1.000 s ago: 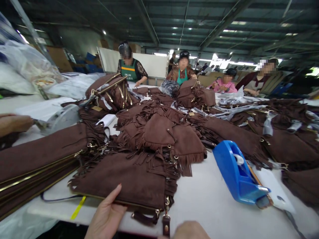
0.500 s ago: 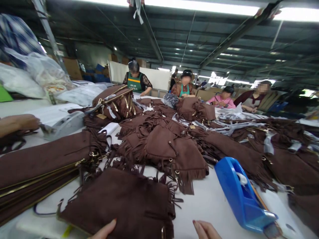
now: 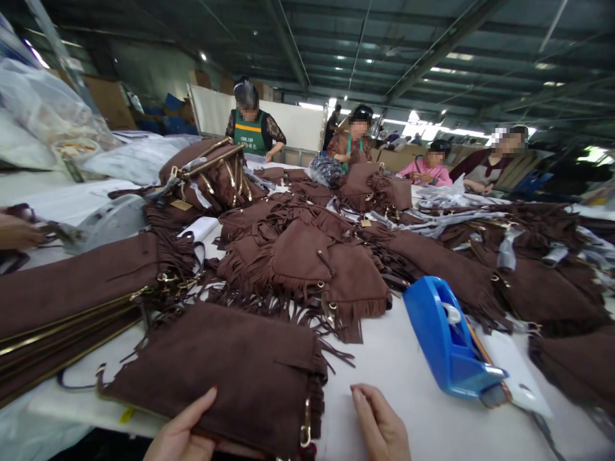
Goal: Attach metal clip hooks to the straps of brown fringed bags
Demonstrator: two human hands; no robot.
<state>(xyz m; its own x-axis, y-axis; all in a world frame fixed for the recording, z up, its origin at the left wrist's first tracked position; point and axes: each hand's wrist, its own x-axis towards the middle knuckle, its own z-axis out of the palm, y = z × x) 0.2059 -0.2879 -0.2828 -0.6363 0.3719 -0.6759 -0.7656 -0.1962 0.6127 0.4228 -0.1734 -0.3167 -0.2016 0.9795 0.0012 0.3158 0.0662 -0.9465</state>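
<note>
A dark brown fringed suede-like bag (image 3: 240,371) lies at the table's near edge, with a gold-coloured clasp at its right corner. My left hand (image 3: 185,429) grips its front edge, thumb on top and the other fingers underneath. To the right of the bag, over the white tabletop, is my right hand (image 3: 382,422). Its fingers are curled together, apart from the bag, and nothing shows in them. A blue tape dispenser (image 3: 435,346) stands beyond my right hand.
Stacked brown bags with gold zippers (image 3: 81,288) lie at left. More fringed bags (image 3: 307,256) cover the middle. A grey tape dispenser (image 3: 113,221) stands near another person's hand (image 3: 19,230). Several co-workers sit or stand across the table. A white object (image 3: 519,378) lies beside the blue dispenser.
The view has tipped downward, so more of both hands shows. My left hand keeps its hold on the bag. The fingers of my right hand look more curled.
</note>
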